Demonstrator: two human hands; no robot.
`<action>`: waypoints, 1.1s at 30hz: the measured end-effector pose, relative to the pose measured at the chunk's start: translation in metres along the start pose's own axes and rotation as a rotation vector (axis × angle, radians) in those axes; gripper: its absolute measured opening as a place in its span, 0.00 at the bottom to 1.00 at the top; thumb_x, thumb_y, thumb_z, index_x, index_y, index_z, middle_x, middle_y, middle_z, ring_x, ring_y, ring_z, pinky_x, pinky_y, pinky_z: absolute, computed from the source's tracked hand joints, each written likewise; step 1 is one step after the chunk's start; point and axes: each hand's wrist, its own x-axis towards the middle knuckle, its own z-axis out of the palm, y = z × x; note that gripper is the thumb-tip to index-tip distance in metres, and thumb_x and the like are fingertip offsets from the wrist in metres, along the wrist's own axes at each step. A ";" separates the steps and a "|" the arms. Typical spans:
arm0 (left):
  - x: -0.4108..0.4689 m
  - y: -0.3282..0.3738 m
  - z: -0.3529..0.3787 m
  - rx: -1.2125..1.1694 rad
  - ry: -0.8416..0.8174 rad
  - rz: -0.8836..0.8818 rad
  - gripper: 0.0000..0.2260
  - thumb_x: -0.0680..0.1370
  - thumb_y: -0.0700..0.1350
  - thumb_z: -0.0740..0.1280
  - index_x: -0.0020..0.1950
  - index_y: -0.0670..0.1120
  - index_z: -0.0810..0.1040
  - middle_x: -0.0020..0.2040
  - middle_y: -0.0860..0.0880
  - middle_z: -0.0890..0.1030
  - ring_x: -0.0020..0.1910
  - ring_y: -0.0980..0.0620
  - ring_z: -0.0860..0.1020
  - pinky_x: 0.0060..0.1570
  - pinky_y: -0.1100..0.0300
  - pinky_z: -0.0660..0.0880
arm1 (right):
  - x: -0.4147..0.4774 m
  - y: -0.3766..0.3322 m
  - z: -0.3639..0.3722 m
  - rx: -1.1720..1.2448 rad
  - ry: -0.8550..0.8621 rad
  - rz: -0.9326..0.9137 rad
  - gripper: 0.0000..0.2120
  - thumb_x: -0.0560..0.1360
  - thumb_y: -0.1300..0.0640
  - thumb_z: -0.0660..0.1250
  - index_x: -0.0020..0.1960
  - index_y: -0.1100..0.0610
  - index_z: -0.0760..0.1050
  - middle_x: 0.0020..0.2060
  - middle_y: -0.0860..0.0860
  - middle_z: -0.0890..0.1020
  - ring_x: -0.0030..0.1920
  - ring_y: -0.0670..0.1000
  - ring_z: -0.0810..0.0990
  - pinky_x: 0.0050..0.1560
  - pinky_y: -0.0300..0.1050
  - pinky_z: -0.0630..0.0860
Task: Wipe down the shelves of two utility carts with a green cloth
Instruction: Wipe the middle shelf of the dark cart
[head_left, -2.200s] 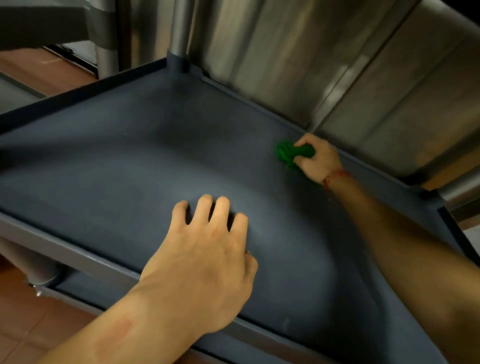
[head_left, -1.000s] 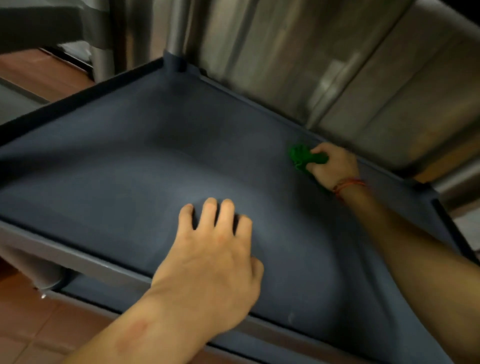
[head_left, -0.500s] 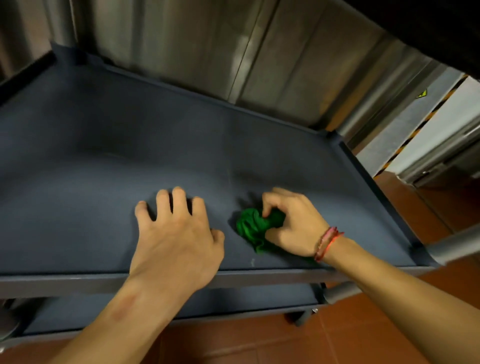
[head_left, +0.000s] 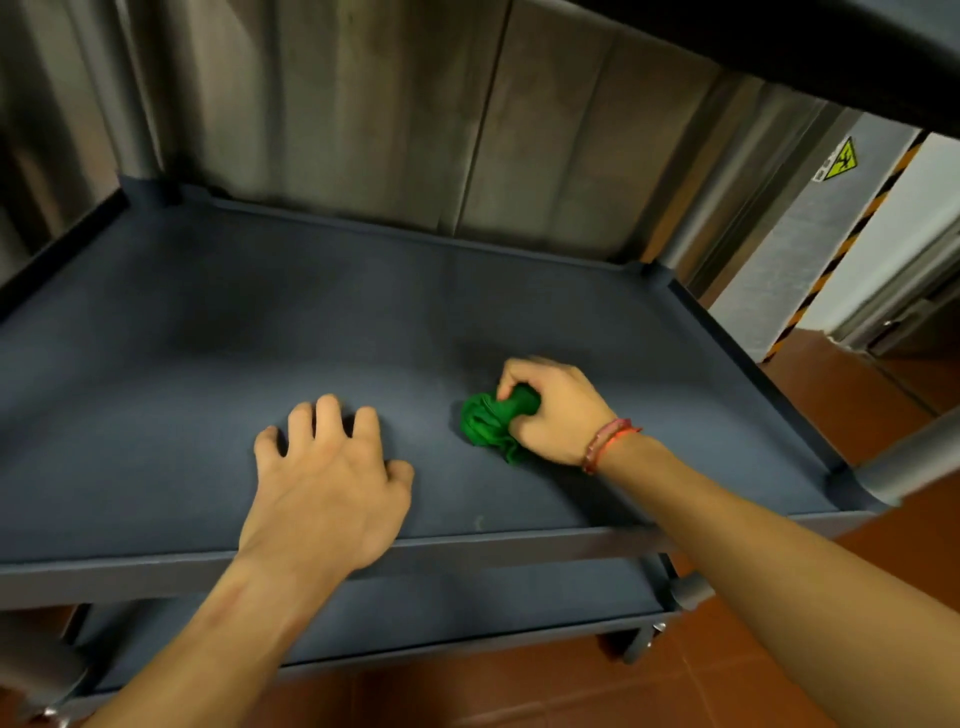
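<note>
My right hand grips the bunched green cloth, fingers clenched around it, on the shelf near its front edge. My left hand rests flat beside it, fingers released.

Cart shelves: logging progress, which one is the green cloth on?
The shelf under the left hand, where the right hand grips the green cloth; the lower shelf lies beneath its front rim, untouched.
</note>
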 end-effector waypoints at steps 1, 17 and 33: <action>0.000 0.001 -0.002 -0.003 -0.002 -0.005 0.22 0.72 0.56 0.51 0.53 0.44 0.76 0.55 0.43 0.74 0.55 0.40 0.72 0.57 0.39 0.69 | -0.005 -0.001 0.000 0.001 -0.007 -0.003 0.11 0.58 0.57 0.63 0.40 0.50 0.75 0.38 0.49 0.76 0.38 0.52 0.74 0.41 0.44 0.70; 0.010 0.041 -0.029 -0.406 -0.109 0.220 0.28 0.75 0.63 0.51 0.70 0.54 0.69 0.64 0.48 0.74 0.65 0.45 0.69 0.66 0.51 0.66 | -0.114 0.055 -0.033 -0.280 0.325 0.361 0.25 0.72 0.31 0.55 0.50 0.47 0.81 0.48 0.52 0.77 0.53 0.58 0.75 0.53 0.52 0.70; 0.175 0.075 0.033 -0.085 -0.166 0.574 0.18 0.79 0.61 0.56 0.64 0.53 0.70 0.55 0.43 0.75 0.57 0.40 0.75 0.56 0.52 0.73 | -0.107 0.068 -0.019 -0.274 0.327 0.580 0.30 0.73 0.28 0.43 0.53 0.41 0.78 0.55 0.49 0.74 0.62 0.52 0.68 0.62 0.52 0.63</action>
